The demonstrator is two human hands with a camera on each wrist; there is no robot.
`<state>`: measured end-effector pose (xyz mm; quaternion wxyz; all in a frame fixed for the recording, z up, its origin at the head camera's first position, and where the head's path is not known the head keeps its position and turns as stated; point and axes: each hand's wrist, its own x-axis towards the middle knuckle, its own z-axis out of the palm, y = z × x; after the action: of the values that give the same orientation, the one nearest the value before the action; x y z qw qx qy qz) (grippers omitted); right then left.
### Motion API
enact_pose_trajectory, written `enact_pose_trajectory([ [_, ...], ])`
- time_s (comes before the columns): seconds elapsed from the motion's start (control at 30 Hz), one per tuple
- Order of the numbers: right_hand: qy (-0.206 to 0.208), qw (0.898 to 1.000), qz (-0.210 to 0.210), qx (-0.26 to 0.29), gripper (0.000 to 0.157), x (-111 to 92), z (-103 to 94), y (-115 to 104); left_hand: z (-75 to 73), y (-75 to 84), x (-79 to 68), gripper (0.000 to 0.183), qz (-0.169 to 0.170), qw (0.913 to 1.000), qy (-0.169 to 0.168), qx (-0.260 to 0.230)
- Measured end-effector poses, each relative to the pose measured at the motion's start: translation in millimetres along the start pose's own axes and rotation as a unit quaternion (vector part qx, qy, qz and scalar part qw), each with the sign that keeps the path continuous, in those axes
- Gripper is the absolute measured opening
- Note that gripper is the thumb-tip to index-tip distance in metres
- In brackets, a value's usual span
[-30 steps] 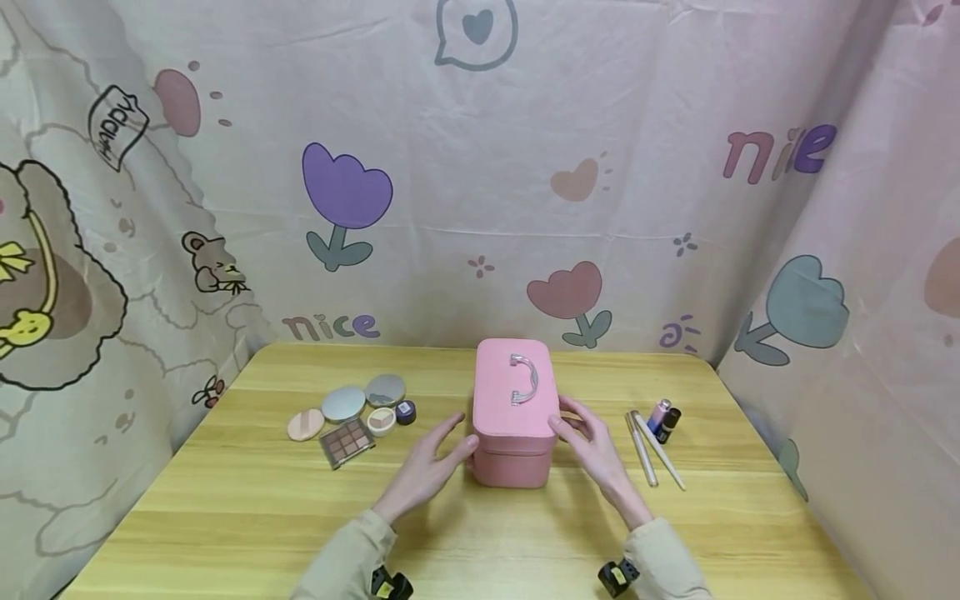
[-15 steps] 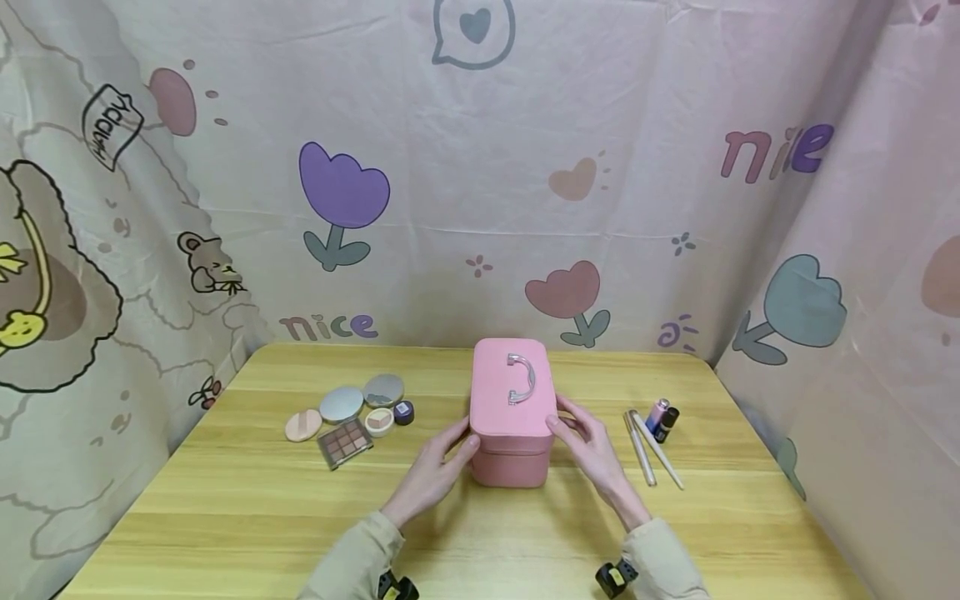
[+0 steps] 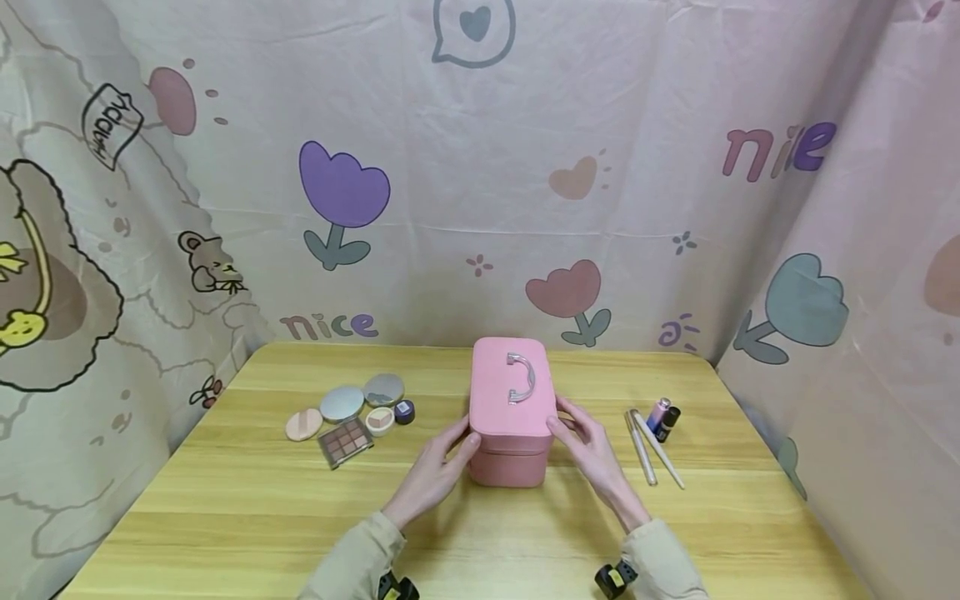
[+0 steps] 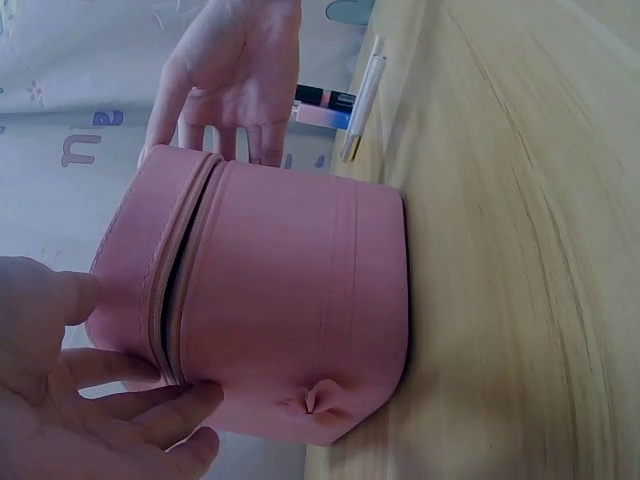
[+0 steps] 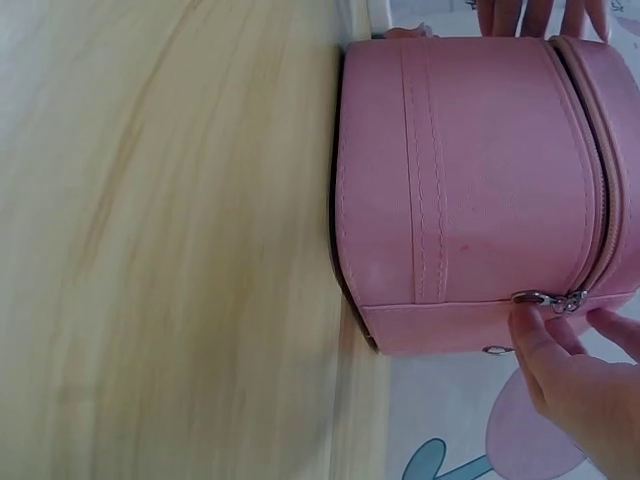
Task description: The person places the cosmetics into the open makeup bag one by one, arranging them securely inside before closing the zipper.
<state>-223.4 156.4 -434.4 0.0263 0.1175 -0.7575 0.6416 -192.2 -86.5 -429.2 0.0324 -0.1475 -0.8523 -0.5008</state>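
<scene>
A pink makeup case [image 3: 512, 392] with a silver handle [image 3: 522, 379] on its lid stands upright on the table, lid down. My left hand [image 3: 432, 472] rests against its left side, the thumb at the lid's edge and the fingertips by the zip seam in the left wrist view. My right hand [image 3: 592, 450] touches the opposite side, its thumb on the lid's corner. In the right wrist view, one right fingertip lies right at the metal zipper pull [image 5: 535, 298]. The zip seam [image 5: 590, 150] runs below the lid.
Left of the case lie a powder puff [image 3: 303, 425], an eyeshadow palette [image 3: 346, 442], two round compacts [image 3: 342, 404], a small white pot [image 3: 380, 422] and a dark jar [image 3: 405, 412]. To the right are two slim pens [image 3: 642, 450], a pink-blue tube [image 3: 658, 414] and a black bottle [image 3: 668, 424].
My left hand has moved right, from beside the case to touching its left side. The right hand stays at the other side, and the case has not visibly moved on the table.
</scene>
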Motion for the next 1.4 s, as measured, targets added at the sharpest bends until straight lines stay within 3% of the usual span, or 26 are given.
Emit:
enact_pose_trajectory([
  [0.63,-0.006,1.000,0.024,0.017,0.051,-3,-3.4,2,2.4,10.6,-0.9,0.055,0.004,0.9992,0.026,0.030],
  [1.13,-0.014,0.999,0.015,0.049,0.051,-6,-11.3,-1,3.6,26.6,11.0,0.041,0.062,0.9916,0.080,-0.080],
  [1.4,0.030,0.997,-0.044,0.056,0.049,-6,-14.1,5,1.1,60.6,9.1,0.040,0.095,0.9859,0.083,-0.111],
])
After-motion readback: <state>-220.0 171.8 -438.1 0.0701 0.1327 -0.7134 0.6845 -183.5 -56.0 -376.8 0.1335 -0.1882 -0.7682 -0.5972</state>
